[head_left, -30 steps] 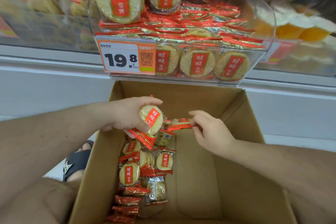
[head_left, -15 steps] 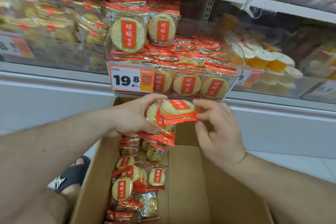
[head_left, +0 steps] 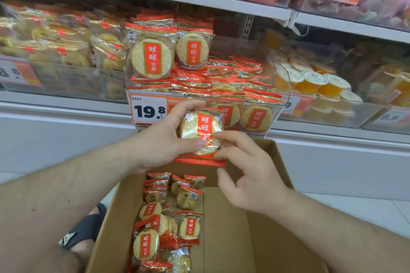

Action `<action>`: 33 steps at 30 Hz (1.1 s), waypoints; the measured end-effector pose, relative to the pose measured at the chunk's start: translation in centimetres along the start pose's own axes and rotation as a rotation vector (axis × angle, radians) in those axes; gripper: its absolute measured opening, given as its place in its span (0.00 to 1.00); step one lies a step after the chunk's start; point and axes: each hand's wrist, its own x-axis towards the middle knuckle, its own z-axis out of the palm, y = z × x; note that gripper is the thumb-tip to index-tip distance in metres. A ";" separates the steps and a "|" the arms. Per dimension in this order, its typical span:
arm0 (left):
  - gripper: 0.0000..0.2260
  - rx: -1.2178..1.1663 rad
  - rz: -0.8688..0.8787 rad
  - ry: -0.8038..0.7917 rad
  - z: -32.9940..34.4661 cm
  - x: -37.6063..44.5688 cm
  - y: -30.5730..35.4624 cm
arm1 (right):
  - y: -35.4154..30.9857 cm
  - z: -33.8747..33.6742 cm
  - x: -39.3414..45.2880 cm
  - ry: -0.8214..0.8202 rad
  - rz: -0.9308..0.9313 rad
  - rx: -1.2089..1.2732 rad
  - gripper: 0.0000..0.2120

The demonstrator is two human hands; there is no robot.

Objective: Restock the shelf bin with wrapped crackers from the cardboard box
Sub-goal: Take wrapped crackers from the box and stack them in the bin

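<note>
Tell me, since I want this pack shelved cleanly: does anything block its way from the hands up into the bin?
Nothing visible does. The cracker pack, held by the left hand and right hand, sits just below the bin, whose open top is piled with packs.

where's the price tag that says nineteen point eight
In the head view, the 19.8 price tag hangs on the clear shelf bin's front left, just above the left hand.
</note>
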 end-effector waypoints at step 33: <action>0.45 0.501 0.033 0.879 -4.3 3.2 0.0 | 7.1 0.9 20.5 0.028 0.782 0.259 0.21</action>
